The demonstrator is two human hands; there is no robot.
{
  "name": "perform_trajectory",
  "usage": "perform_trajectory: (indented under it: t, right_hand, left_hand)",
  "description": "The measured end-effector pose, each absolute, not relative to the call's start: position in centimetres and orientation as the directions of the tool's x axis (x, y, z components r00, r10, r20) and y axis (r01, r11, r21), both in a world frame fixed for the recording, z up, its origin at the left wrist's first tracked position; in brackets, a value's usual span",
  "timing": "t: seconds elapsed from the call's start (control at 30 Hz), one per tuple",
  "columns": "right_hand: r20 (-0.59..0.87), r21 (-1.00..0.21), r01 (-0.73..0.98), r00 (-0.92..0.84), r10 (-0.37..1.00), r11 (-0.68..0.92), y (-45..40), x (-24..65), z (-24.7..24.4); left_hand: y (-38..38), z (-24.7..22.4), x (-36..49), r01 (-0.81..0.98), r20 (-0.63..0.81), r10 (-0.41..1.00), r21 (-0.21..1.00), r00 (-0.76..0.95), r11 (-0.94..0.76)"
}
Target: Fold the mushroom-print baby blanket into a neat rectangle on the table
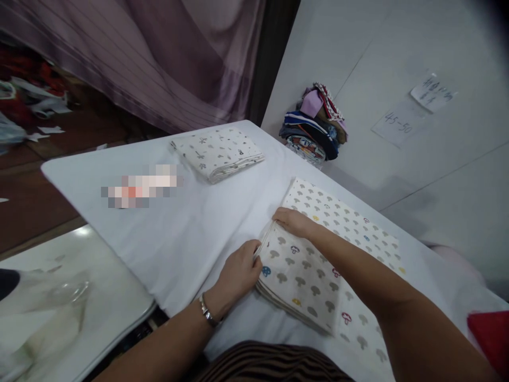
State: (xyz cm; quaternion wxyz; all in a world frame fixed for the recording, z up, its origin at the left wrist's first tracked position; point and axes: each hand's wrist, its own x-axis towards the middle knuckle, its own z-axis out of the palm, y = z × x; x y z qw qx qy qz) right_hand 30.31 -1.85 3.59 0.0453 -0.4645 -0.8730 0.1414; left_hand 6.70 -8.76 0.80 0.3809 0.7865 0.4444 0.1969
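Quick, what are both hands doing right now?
Left hand: closed, holding the near side edge of the folded mushroom-print cloth.
Right hand: closed, holding the same cloth at its far corner.

Sheet of paper (397,129) on the wall (358,37), marked by hand with the figures "45-50"; up and to its right, a second paper (433,96) bearing handwritten characters, too blurred to be read.
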Motion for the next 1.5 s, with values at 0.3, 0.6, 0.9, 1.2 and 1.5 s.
perform_trajectory:
  t: [0.3, 0.6, 0.9, 1.2, 1.5]
  right_hand:
    - [-0.097, -0.237, 0.826, -0.545, 0.833, 0.512, -1.9, 30.2, 3.8]
    - [-0.077, -0.196, 0.818, -0.562, 0.823, 0.541, -2.5, 30.6, 3.8]
    - [-0.051, -0.163, 0.806, -0.583, 0.811, 0.569, -2.6, 31.2, 3.4]
    - [-0.078, -0.225, 0.791, -0.597, 0.798, 0.569, -1.8, 30.8, 4.1]
    - [-0.13, -0.253, 0.779, -0.615, 0.778, 0.574, -1.3, 30.5, 4.0]
  left_hand:
    - [-8.8, 0.6, 6.7, 0.537, -0.001, 0.85, 0.775, 0.527, -0.332]
    - [-8.7, 0.6, 6.7, 0.546, -0.009, 0.85, 0.77, 0.526, -0.33]
    - [-8.7, 0.7, 6.6, 0.545, -0.016, 0.849, 0.773, 0.528, -0.325]
    - [-8.7, 0.9, 6.6, 0.559, -0.027, 0.85, 0.764, 0.526, -0.322]
    - [-8.7, 0.5, 6.7, 0.553, -0.02, 0.85, 0.768, 0.526, -0.324]
